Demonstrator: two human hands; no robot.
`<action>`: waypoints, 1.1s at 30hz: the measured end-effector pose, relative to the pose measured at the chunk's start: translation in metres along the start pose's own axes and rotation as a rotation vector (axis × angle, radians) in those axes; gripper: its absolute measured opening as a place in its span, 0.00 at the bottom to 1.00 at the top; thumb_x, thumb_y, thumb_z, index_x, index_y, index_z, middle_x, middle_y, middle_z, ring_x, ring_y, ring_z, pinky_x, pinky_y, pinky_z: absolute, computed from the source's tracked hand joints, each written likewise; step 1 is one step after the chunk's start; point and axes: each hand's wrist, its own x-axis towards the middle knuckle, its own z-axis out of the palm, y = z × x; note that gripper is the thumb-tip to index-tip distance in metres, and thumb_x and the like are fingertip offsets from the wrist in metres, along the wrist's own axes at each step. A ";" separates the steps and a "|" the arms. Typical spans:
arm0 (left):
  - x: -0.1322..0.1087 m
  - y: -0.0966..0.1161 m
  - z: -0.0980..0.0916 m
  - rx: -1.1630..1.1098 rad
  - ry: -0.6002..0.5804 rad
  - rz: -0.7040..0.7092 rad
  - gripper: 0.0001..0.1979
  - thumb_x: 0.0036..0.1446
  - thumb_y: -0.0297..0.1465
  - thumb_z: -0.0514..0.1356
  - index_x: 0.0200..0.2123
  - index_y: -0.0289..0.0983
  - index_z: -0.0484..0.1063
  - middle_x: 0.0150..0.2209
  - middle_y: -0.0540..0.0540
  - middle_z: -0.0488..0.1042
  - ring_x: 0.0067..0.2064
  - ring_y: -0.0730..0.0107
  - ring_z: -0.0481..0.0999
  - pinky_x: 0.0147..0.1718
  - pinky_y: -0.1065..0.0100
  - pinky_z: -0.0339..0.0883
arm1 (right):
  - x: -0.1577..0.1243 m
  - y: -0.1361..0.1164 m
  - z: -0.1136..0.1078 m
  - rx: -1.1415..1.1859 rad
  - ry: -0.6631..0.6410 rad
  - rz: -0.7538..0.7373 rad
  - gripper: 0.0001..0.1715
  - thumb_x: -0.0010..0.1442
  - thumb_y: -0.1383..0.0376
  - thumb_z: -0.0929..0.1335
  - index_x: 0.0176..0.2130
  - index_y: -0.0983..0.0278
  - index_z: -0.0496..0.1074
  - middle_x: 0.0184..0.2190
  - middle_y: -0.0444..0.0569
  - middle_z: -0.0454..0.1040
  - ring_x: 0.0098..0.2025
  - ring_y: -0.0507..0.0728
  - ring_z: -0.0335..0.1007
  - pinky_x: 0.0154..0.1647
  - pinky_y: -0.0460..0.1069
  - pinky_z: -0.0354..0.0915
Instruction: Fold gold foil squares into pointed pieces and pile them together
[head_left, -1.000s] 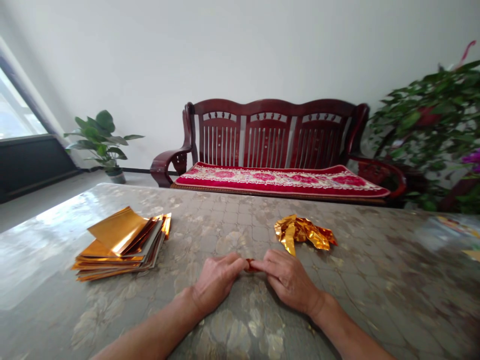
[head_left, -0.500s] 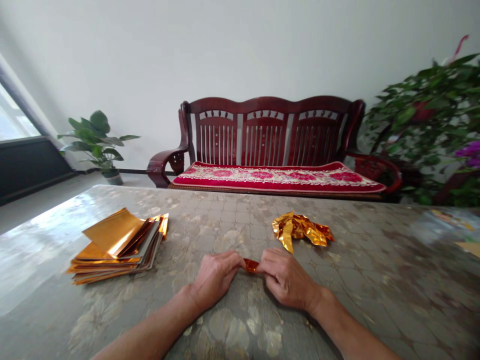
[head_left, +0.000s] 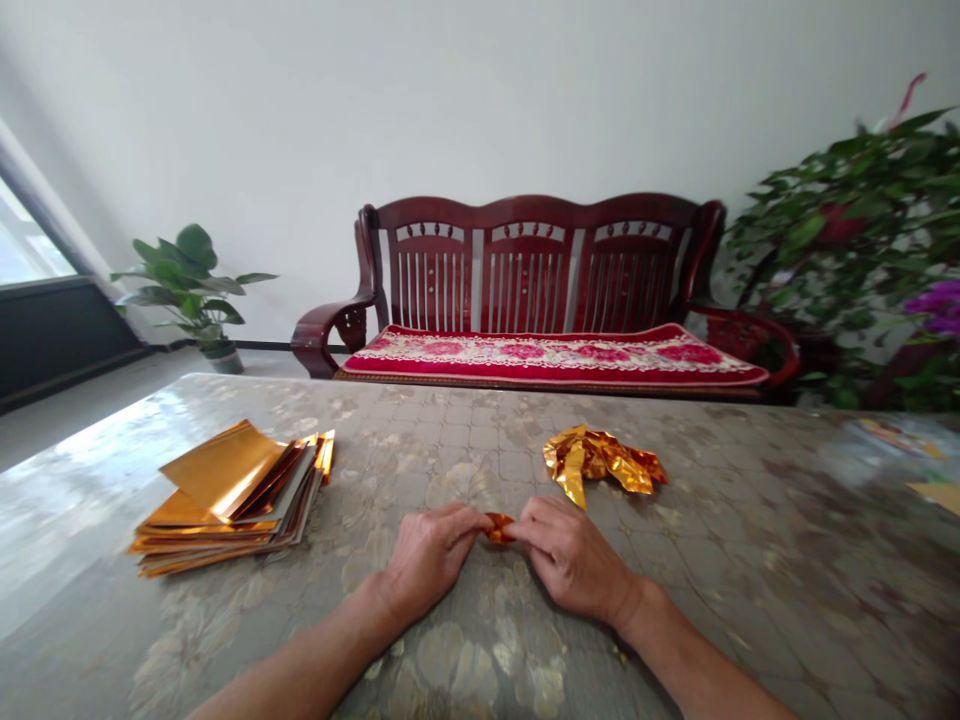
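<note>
Left hand (head_left: 427, 560) and right hand (head_left: 570, 560) angled inward, pinching a little folded gold foil (head_left: 499, 527) between them at lower center — crumpled foil (head_left: 600, 462) just up-right, foil stack (head_left: 232, 500) off left.

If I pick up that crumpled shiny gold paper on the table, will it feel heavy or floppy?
The crumpled gold foil will probably feel very light, because it looks like thin sheets. It will likely be floppy, not stiff, since its edges bend in loose creases. It might also slide easily across the glossy patterned tabletop.
</note>
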 end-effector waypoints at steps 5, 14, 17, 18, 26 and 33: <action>-0.001 -0.002 0.003 -0.006 0.019 0.051 0.16 0.63 0.26 0.54 0.48 0.49 0.76 0.36 0.53 0.79 0.37 0.72 0.79 0.36 0.75 0.66 | 0.001 0.000 0.001 -0.005 -0.016 -0.002 0.20 0.63 0.75 0.61 0.50 0.62 0.73 0.32 0.48 0.69 0.37 0.57 0.64 0.39 0.51 0.60; 0.000 -0.001 0.006 -0.095 0.036 -0.009 0.14 0.61 0.25 0.57 0.44 0.47 0.78 0.39 0.54 0.81 0.40 0.71 0.80 0.40 0.75 0.67 | 0.002 0.000 0.006 0.100 0.059 0.041 0.17 0.62 0.76 0.61 0.47 0.61 0.71 0.34 0.48 0.71 0.39 0.56 0.66 0.41 0.50 0.62; 0.001 -0.002 0.008 -0.127 0.058 -0.068 0.12 0.59 0.24 0.58 0.38 0.45 0.78 0.36 0.55 0.81 0.38 0.72 0.80 0.39 0.75 0.67 | 0.002 -0.002 0.007 0.160 0.102 0.163 0.20 0.56 0.78 0.63 0.47 0.62 0.68 0.34 0.46 0.71 0.38 0.56 0.68 0.41 0.49 0.63; 0.002 -0.003 0.008 -0.133 0.062 -0.089 0.12 0.58 0.23 0.58 0.37 0.44 0.78 0.35 0.56 0.81 0.37 0.73 0.80 0.39 0.75 0.67 | 0.002 -0.002 0.007 0.169 0.109 0.193 0.21 0.55 0.78 0.64 0.47 0.62 0.67 0.33 0.46 0.71 0.37 0.55 0.68 0.40 0.49 0.63; 0.006 -0.004 0.010 -0.204 0.042 -0.126 0.09 0.59 0.27 0.60 0.36 0.44 0.79 0.35 0.56 0.82 0.37 0.72 0.80 0.39 0.75 0.67 | 0.000 0.001 0.004 0.079 0.084 0.039 0.17 0.59 0.77 0.61 0.42 0.61 0.72 0.33 0.47 0.71 0.37 0.56 0.65 0.39 0.50 0.59; 0.005 -0.004 0.009 -0.228 0.009 -0.068 0.08 0.62 0.29 0.59 0.36 0.44 0.79 0.34 0.55 0.82 0.36 0.73 0.80 0.37 0.76 0.68 | 0.002 -0.002 0.002 -0.018 -0.007 0.019 0.18 0.58 0.75 0.63 0.43 0.59 0.75 0.31 0.46 0.68 0.36 0.56 0.63 0.38 0.51 0.57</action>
